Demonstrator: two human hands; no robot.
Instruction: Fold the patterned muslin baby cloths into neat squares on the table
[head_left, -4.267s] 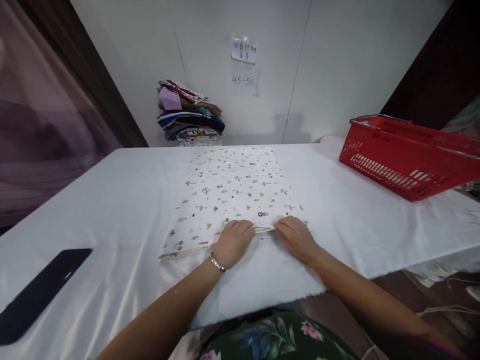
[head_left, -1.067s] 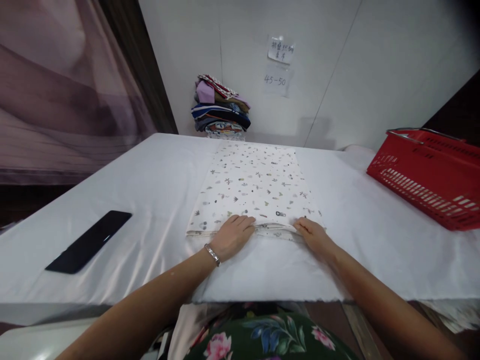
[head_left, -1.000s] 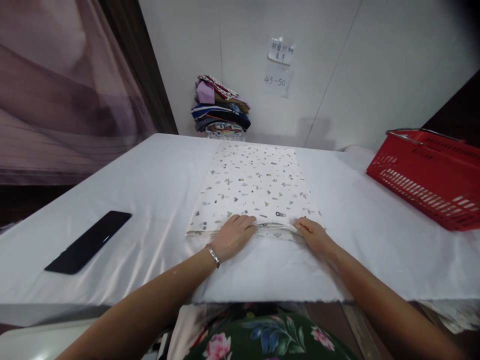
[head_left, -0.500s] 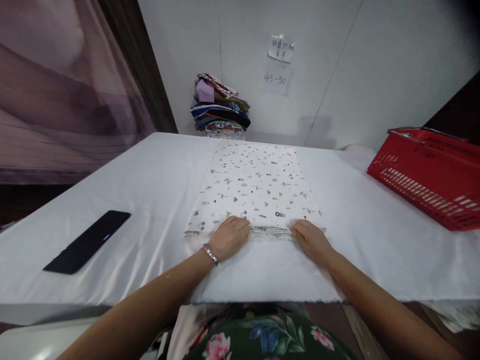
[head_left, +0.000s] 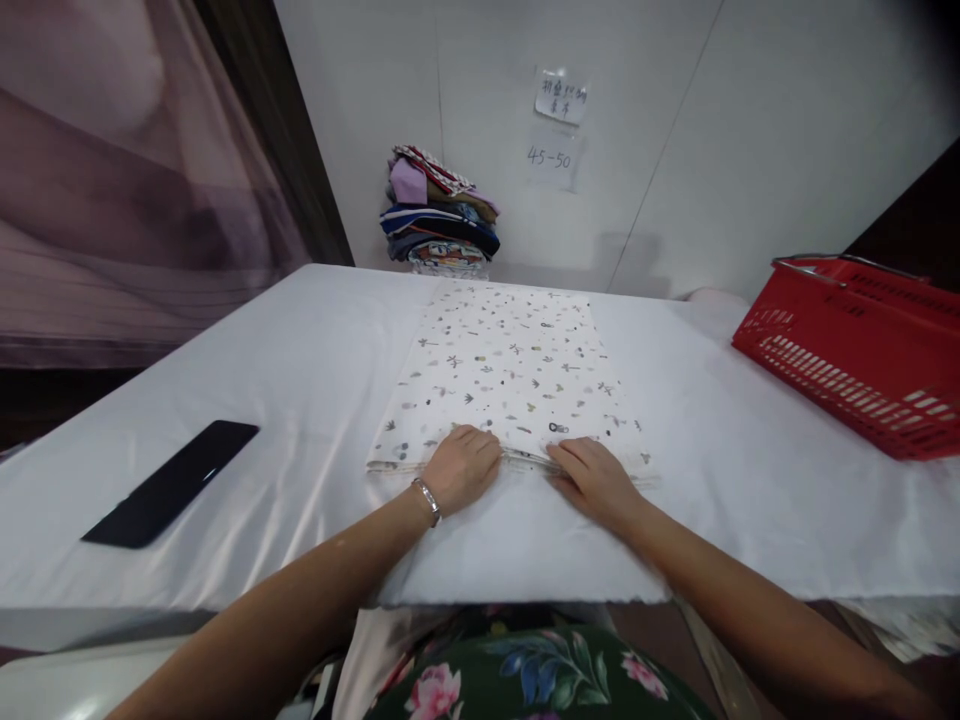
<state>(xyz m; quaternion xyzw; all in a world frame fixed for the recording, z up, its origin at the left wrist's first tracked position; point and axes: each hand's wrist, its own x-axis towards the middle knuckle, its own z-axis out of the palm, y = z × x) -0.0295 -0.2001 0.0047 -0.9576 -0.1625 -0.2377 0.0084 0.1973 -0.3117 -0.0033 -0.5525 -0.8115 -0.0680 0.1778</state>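
A white cloth with small printed plants and figures (head_left: 510,360) lies folded in layers on the white-covered table (head_left: 315,350). Its near edge shows several stacked layers. My left hand (head_left: 463,468) is closed over that edge left of the middle, fingertips curled at the layers, a silver bracelet at the wrist. To the right of it, my right hand (head_left: 596,480) pinches the same edge, thumb below and fingers on top. Between the two hands the layered edge lifts slightly. Both thumbs are partly hidden.
A black flat phone-like slab (head_left: 172,483) lies on the left of the table. At the right stands a red plastic basket (head_left: 855,355). Behind the cloth, a pile of folded fabrics (head_left: 440,215) rises against the wall, near two paper notes (head_left: 559,130).
My right hand has slid left along the cloth's near edge, closer to my left hand. My left hand stays nearly where it was.
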